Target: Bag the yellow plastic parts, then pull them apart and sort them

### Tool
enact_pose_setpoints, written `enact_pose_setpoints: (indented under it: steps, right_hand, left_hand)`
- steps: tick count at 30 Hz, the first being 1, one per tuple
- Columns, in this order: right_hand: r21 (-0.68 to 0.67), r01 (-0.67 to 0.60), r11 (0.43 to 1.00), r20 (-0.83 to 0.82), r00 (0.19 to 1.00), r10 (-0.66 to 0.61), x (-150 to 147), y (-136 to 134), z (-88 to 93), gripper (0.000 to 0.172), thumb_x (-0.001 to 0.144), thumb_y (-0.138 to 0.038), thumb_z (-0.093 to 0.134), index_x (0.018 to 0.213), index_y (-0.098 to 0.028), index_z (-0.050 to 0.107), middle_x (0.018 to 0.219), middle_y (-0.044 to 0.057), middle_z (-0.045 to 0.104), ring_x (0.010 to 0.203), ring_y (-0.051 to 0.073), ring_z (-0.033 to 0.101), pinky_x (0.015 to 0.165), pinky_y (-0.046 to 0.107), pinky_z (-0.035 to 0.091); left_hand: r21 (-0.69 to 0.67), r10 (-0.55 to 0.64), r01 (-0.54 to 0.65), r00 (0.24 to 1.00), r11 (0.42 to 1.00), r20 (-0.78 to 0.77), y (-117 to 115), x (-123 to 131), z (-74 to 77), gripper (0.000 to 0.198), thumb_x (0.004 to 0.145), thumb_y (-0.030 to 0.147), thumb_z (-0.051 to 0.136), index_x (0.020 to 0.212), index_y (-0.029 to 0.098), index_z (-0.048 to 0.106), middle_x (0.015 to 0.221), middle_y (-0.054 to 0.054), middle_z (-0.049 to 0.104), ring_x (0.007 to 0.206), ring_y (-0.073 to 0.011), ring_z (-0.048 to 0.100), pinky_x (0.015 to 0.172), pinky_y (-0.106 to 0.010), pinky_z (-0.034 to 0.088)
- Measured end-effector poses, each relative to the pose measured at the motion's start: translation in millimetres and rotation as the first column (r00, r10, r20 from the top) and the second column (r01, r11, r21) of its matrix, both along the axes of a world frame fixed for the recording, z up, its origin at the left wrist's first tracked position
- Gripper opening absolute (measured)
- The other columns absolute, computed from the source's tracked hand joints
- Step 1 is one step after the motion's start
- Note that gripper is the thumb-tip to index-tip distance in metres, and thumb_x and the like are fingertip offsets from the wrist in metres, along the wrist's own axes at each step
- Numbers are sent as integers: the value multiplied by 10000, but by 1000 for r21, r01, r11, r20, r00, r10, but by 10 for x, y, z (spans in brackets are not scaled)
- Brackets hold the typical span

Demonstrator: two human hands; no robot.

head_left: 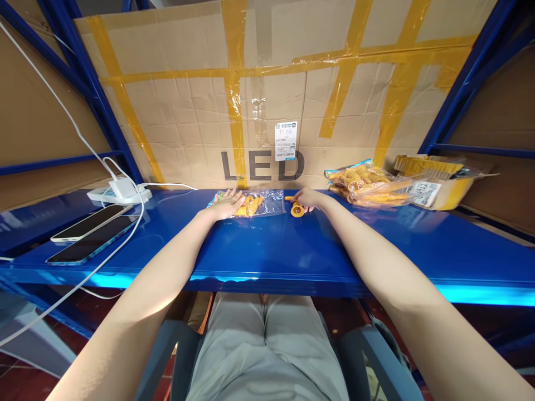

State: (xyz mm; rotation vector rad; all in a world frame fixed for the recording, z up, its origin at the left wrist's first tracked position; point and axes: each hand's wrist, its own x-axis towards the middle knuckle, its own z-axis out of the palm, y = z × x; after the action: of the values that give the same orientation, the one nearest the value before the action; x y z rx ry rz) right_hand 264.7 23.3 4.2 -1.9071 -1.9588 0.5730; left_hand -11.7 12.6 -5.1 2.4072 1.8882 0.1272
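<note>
My left hand (228, 205) lies flat, fingers stretched out, on a clear plastic bag (273, 202) that rests on the blue shelf top. Orange plastic pieces (252, 206) show through the bag beside my fingertips. Just right of the bag, my right hand (309, 199) grips an orange plastic piece (297, 210) whose round, cup-like open end faces me. A thin orange stem (288, 198) sticks out to the left of my fingers. The fingers partly hide the piece, so its exact kind cannot be made out.
Bags of similar orange pieces (361, 184) are piled at the back right, against an open cardboard box (447, 184). Two phones (92, 236) and a white power strip (121, 192) with cables lie at left. A large taped cardboard sheet (188, 122) stands behind.
</note>
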Motion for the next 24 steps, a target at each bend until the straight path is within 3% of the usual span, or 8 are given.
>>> enact_pose_setpoints:
  steps: [3, 6, 9, 11, 16, 24]
  right_hand:
    - [-30, -11, 999, 121, 993, 14, 32, -2, 1, 387, 774, -80, 632, 1143, -137, 733, 571, 27, 652, 490, 132, 599, 524, 232, 490]
    - [32, -54, 998, 287, 957, 42, 18, -25, 20, 375, 760, -93, 665, 1118, -167, 748, 870, 98, 746, 796, 211, 708, 724, 279, 545]
    - [92, -34, 995, 456, 890, -12, -26, -67, 43, 397, 785, -94, 637, 1159, -193, 728, 1270, 157, 650, 1224, 314, 579, 971, 408, 488]
    - [95, -4, 996, 528, 848, -46, -51, -86, 53, 404, 807, -101, 609, 1190, -188, 702, 1394, 178, 557, 1347, 346, 459, 1038, 494, 425]
    - [3, 34, 999, 501, 865, -31, -50, -88, 65, 344, 855, -124, 546, 1175, -150, 670, 1220, 156, 667, 1175, 295, 600, 1024, 474, 407]
    - [84, 45, 995, 476, 876, -80, -60, -151, 136, 325, 860, -176, 563, 1171, -144, 654, 1120, 150, 700, 1121, 284, 625, 949, 396, 431]
  left_hand:
    - [11, -2, 2, 1000, 1000, -1, 9, -4, -8, 753, 960, 571, -6, 1595, 207, 171, 1660, -46, 57, 1530, -259, -16, 1204, -550, 85]
    - [20, -7, 7, 1000, 1000, 5, 28, -15, -23, 760, 956, 581, -12, 1594, 217, 182, 1659, -45, 69, 1531, -267, 1, 1201, -554, 95]
    - [19, -6, 6, 1000, 1000, 5, 31, -17, -25, 760, 956, 582, -14, 1594, 218, 180, 1659, -42, 62, 1531, -266, 7, 1203, -551, 95]
    - [18, -5, 5, 1000, 1000, 4, 20, -13, -17, 759, 956, 580, -13, 1595, 218, 177, 1659, -39, 57, 1531, -263, 10, 1205, -546, 93]
    - [8, 4, -4, 1000, 1000, -2, -8, 3, 5, 755, 958, 573, -4, 1596, 208, 172, 1655, -40, 36, 1528, -253, -18, 1209, -535, 84]
    - [0, -2, 2, 1000, 1000, 9, -8, -3, 3, 754, 960, 574, 1, 1597, 202, 159, 1657, -49, 24, 1528, -241, -27, 1206, -536, 96]
